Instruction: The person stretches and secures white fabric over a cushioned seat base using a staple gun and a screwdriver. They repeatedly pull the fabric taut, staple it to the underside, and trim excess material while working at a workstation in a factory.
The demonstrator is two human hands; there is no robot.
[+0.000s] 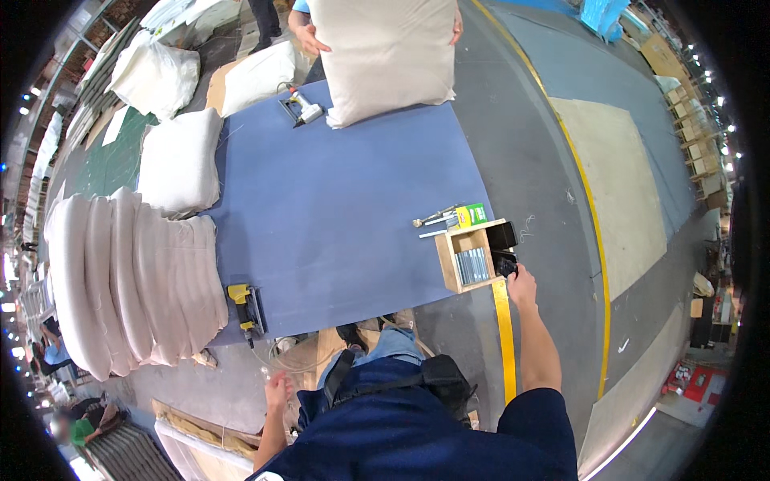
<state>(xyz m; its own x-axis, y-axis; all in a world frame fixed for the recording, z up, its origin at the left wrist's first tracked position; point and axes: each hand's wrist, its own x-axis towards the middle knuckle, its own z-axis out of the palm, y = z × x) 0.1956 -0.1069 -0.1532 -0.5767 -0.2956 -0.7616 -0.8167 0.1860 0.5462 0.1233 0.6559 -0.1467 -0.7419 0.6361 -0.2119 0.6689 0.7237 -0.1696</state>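
My right hand (522,286) reaches to the right edge of the blue-topped table (345,192). Its fingers close on a small black object (504,264) beside an open wooden box (447,264); the object's kind is unclear. Stacked grey-blue strips (472,265) lie in the box, and another flat black item (502,235) sits at its outer side. My left hand (277,390) hangs low in front of the table, fingers loosely apart, holding nothing visible. Nearest to it on the table is a yellow-and-black staple gun (245,311).
Stacked pale padded covers (132,280) and a white cushion (180,160) line the left side. Across the table, another person's hands (309,38) hold a large beige cushion (389,60). A grey staple gun (301,106) lies nearby. A green-yellow packet (471,214) touches the box.
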